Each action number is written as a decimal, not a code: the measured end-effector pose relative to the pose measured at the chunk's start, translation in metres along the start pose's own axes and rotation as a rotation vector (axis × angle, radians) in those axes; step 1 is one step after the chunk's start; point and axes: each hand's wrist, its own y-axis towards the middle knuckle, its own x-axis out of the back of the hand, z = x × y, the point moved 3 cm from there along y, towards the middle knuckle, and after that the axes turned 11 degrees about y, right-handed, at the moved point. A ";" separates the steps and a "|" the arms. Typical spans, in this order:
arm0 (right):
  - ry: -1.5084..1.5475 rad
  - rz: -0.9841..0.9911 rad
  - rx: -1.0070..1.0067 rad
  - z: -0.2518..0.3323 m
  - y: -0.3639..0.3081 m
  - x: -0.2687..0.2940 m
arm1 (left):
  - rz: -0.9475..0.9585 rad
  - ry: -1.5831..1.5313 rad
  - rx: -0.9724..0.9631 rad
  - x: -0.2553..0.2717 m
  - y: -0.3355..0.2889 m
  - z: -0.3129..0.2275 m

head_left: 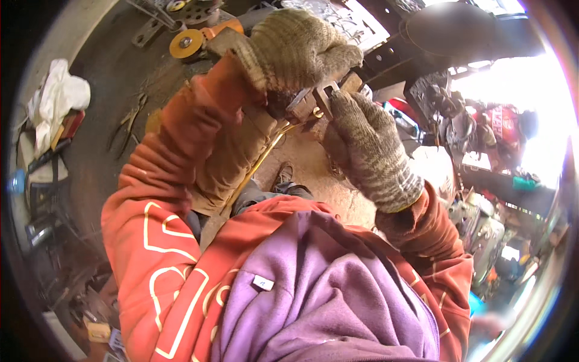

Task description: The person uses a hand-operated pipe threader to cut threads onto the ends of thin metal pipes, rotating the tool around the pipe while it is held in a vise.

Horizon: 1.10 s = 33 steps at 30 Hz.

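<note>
Both my hands wear knitted work gloves in grey and beige, and orange sleeves cover my arms. Upper centre, my left hand [295, 51] is curled closed, knuckles up; whatever its fingers grip is hidden beneath the glove. My right hand [374, 151] comes in from the lower right, its fingers closed at a small flat metal piece with a slot [326, 96]. That piece stands against a brownish block-like part [300, 107] just below my left hand. A brass-coloured ring shape shows beside it. Where the metal piece and the block meet is partly covered by the gloves.
An orange angle grinder [226, 27] with a yellow disc lies beyond my left wrist. Metal tools and perforated plates crowd the top edge. A white cloth [60, 102] hangs at far left. Machine parts [464, 120] and clutter fill the right side. A yellow hose-like line [259, 160] runs below my hands.
</note>
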 end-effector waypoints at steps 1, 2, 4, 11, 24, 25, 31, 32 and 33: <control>0.019 -0.034 -0.114 0.003 -0.005 -0.008 | 0.108 -0.232 0.122 0.013 0.010 -0.006; 0.037 -0.072 -0.224 0.006 -0.008 -0.015 | 0.151 -0.220 0.130 0.009 0.014 -0.005; 0.064 -0.122 -0.222 0.015 0.000 -0.011 | 0.238 -0.177 0.159 0.010 0.017 -0.002; 0.130 -0.111 0.174 0.021 0.059 0.057 | -0.485 -0.642 0.872 0.011 -0.078 -0.062; -0.065 0.522 0.264 -0.013 0.102 -0.004 | -0.132 -0.504 0.896 0.004 -0.076 -0.122; -0.070 0.464 0.186 -0.016 0.099 -0.002 | -0.062 -0.610 0.774 0.007 -0.075 -0.106; -0.045 0.333 0.107 0.002 0.099 0.006 | 0.401 -0.962 0.590 0.013 -0.078 -0.057; 0.124 0.554 0.033 -0.007 0.106 0.012 | 0.393 -0.960 0.593 0.022 -0.078 -0.061; 0.295 0.770 -0.102 -0.020 0.110 0.018 | 0.411 -0.785 0.680 0.036 -0.072 -0.068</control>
